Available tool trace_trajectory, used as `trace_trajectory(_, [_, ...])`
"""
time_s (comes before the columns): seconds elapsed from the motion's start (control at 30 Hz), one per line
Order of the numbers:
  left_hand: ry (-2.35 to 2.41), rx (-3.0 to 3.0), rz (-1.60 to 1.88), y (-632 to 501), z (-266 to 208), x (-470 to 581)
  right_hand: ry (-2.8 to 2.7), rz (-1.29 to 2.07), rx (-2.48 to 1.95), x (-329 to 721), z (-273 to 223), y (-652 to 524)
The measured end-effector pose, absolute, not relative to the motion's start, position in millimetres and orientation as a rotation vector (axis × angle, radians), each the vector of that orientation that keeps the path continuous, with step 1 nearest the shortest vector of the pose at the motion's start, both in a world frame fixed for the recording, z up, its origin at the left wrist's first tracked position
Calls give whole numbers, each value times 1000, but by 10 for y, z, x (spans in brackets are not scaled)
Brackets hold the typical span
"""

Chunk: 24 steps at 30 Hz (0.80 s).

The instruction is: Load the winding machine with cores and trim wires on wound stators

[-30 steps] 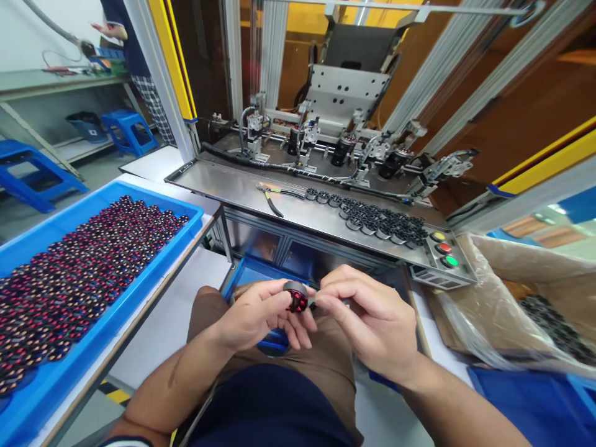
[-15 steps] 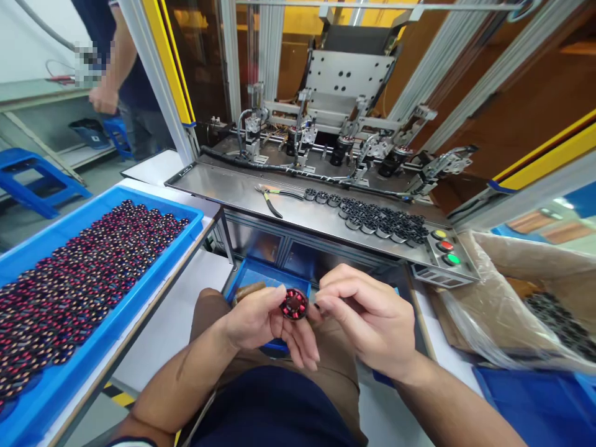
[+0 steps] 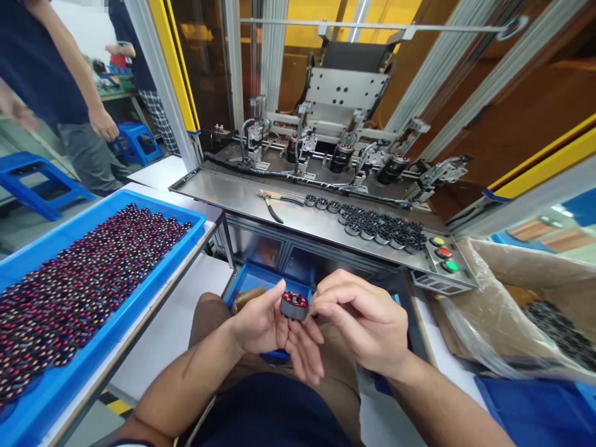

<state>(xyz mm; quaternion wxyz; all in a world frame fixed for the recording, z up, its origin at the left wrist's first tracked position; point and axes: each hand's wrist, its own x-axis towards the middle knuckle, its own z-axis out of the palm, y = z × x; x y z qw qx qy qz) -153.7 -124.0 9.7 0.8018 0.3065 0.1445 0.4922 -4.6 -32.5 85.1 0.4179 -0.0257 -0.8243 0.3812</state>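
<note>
A small round motor stator [image 3: 294, 307] with red copper windings and a dark grey side wall rests in my left hand [image 3: 274, 326]. The thumb and fingers of that hand hold it, with the other fingertips stretched out below. Close by its right edge, my right hand [image 3: 361, 323] is closed in a pinch. Whatever lies between those fingertips is too small and covered to make out. Both hands are above my lap, in front of the machine bench.
A blue tray [image 3: 198, 226] full of wound stators stands left. On the metal bench [image 3: 223, 192] lie cutting pliers [image 3: 274, 208] and several black stator cores [image 3: 382, 226]. A button box [image 3: 449, 267] and plastic-lined carton [image 3: 493, 261] are right. People [image 3: 69, 93] stand at far left.
The stator has tipped, so its grey side wall now faces me instead of its wound face. My right hand keeps its pinch beside it. More of the people at left is in view.
</note>
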Motion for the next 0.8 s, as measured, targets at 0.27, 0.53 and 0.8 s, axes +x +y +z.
trace_trajectory(0.27, [539,763,1536,-1384,152,-1466,-2035,924,-210,-43,822,-320])
trace_trajectory(0.53, [833,844,1839,-1397,175,-1402,-2021,948,-187,-83,820,-339])
trace_trajectory(0.8, [914,806,1840,-1397,312,-1448,-1890,1009,-396,-59,722,-570])
